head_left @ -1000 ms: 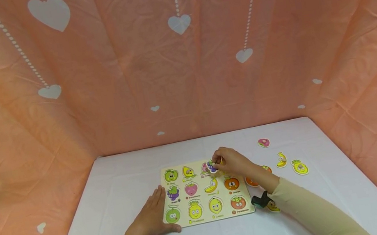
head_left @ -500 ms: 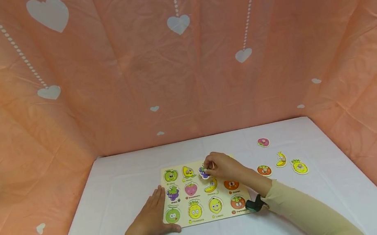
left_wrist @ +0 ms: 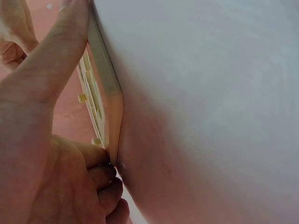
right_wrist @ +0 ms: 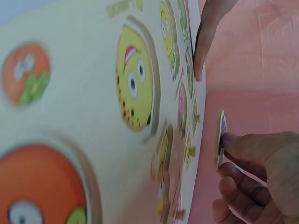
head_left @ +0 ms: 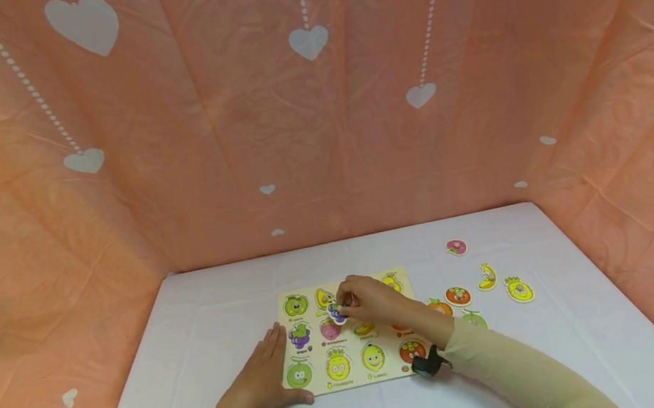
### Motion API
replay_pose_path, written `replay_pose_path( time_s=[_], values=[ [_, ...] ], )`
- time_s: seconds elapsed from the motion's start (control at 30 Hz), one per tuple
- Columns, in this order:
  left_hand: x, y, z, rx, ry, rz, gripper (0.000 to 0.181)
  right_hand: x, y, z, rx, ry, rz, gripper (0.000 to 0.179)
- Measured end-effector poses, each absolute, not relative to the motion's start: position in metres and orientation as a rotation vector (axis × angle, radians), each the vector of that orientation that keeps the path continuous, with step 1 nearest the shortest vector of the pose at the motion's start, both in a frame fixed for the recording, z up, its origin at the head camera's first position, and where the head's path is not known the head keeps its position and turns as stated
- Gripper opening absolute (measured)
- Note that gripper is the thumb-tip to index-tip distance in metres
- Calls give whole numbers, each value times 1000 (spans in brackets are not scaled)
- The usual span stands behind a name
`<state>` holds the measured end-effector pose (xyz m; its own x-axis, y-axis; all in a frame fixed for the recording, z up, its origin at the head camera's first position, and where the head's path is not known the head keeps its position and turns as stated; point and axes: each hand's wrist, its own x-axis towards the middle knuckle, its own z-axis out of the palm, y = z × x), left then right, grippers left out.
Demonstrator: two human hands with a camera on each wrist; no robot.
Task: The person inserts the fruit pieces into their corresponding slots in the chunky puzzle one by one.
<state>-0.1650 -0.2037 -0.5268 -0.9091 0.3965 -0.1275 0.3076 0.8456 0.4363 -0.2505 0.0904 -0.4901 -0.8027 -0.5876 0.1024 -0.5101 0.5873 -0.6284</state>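
A wooden fruit puzzle board lies on the table, printed with cartoon fruits. My left hand rests at its left front corner, fingers along the left edge and thumb at the front edge; the left wrist view shows the thumb along the board's side. My right hand pinches a purple grape puzzle piece above the board. In the right wrist view that grape piece is held upright between thumb and fingers, apart from the board. The printed grape picture is to its left. Knobbed pieces, including an apple, sit in the back row.
Right of the board lie loose pieces: a banana, a pineapple, a red-orange fruit, an orange, a green melon and a pink fruit. The right forearm crosses the board's right side. A heart-patterned cloth hangs behind.
My right hand has moved left across the board with the grape piece, from the back row's right half toward the strawberry picture. The left hand has stayed in place.
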Motion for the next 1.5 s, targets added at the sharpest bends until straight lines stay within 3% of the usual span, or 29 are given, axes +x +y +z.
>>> replay_pose_path(
  time_s=[0.57, 1.5],
  values=[
    [-157, -198, -504, 530, 2779, 591, 141, -242, 56, -492, -936, 2649, -1070, 8],
    [-159, -199, -507, 534, 2766, 569, 142, -241, 19, -503, -984, 2635, -967, 10]
  ],
)
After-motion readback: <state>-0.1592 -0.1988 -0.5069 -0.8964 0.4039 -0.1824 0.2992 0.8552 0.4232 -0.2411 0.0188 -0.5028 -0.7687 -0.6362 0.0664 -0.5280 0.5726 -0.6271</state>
